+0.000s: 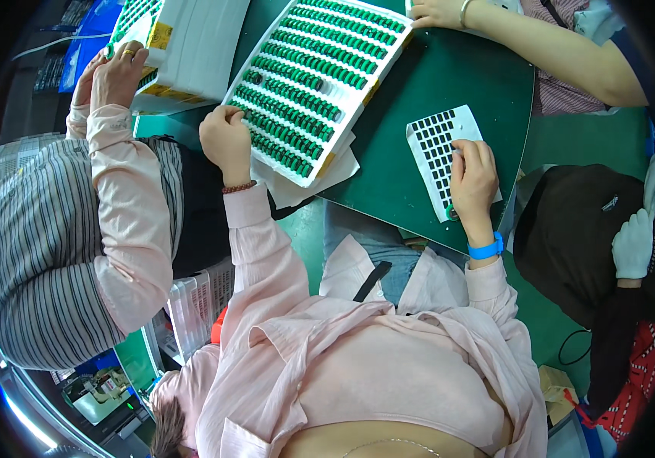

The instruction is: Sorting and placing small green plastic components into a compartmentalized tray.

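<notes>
A white tray (306,183) lies slanted on the table, filled with rows of green ring-shaped parts (297,75). At its near left edge, my left hand (226,141) is closed with the fingertips pressed together among the green parts; what they pinch is hidden. To the right lies a white sheet (461,122) carrying rows of small black rectangular stickers. My right hand (474,179) rests over its right side, thumb and fingers drawn together; I cannot make out what is between them. One green part (452,214) sits at the sheet's lower end, close to my right wrist.
Loose white paper (342,164) sticks out under the tray. At the left, a co-worker's hands (117,72) work at a stack of white trays (197,46). Another person's arm (549,53) reaches in at the far right. The green table (388,195) ends in front of me.
</notes>
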Tool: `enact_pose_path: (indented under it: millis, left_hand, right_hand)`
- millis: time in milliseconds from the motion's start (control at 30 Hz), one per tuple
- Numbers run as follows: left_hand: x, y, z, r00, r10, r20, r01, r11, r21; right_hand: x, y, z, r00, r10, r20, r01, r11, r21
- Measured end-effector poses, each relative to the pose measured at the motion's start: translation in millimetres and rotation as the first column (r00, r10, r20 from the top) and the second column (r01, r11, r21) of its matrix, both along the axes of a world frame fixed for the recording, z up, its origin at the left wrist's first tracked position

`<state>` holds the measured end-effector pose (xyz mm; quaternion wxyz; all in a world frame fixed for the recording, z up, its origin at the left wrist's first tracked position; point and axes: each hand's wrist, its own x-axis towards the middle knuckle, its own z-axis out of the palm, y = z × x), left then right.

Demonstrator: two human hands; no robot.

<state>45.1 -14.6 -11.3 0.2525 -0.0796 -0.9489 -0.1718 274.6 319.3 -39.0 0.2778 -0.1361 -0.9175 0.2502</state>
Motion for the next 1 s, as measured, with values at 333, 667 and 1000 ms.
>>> enact_pose_path:
  millis: [333,667,1000]
  left_hand:
    - [-11,21,2,0.991,0.114,0.064,-0.095,0.963,-0.252]
    - [72,25,31,0.917,-0.346,0.199,-0.007,0.484,0.875]
    - [188,119,2,0.603,-0.732,0.318,-0.452,0.016,0.892]
  right_hand:
    - [-3,1,-4,1.000,-0.017,-0.006,0.017,1.000,-0.001]
    - [4,-10,11,0.999,0.027,-0.029,-0.034,0.956,-0.292]
    - [17,-70,39,0.930,0.364,-0.056,-0.092,0.082,-0.992]
